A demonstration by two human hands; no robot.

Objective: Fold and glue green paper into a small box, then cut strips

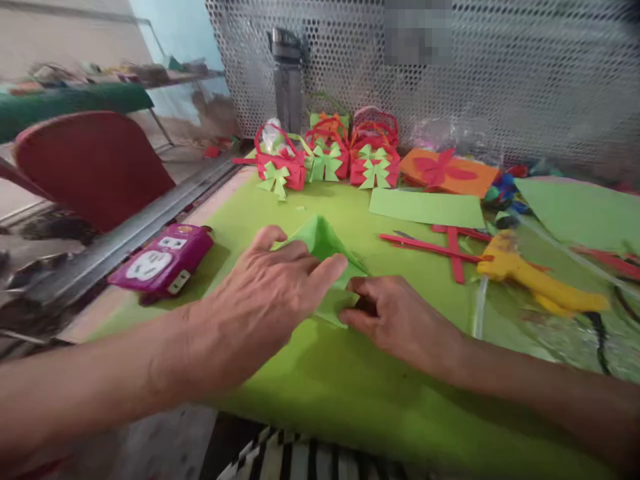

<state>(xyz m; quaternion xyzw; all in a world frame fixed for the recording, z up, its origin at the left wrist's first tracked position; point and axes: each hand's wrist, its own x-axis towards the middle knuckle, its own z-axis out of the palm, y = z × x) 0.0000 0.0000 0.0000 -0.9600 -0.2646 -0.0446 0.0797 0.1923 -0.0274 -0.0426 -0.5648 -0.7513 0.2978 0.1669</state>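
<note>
A folded piece of light green paper [325, 240] stands partly raised in the middle of the green-covered table [310, 373]. My left hand [280, 280] lies over its left side, thumb reaching across the front and fingers bent behind the paper. My right hand [395, 317] pinches the paper's near right edge between thumb and fingers. Part of the paper is hidden beneath my left hand. Beyond it stand several small red paper baskets with green bows, among them a red basket [295, 170] at the left and another red basket [357, 175] at the right.
A purple power strip [173, 257] lies at left. To the right are a yellow glue gun [540, 277], crossed red paper strips [453, 250], a green paper rectangle [425, 207] and an orange sheet [470, 175]. A grey bottle [289, 87] stands against the perforated metal panel [340, 60].
</note>
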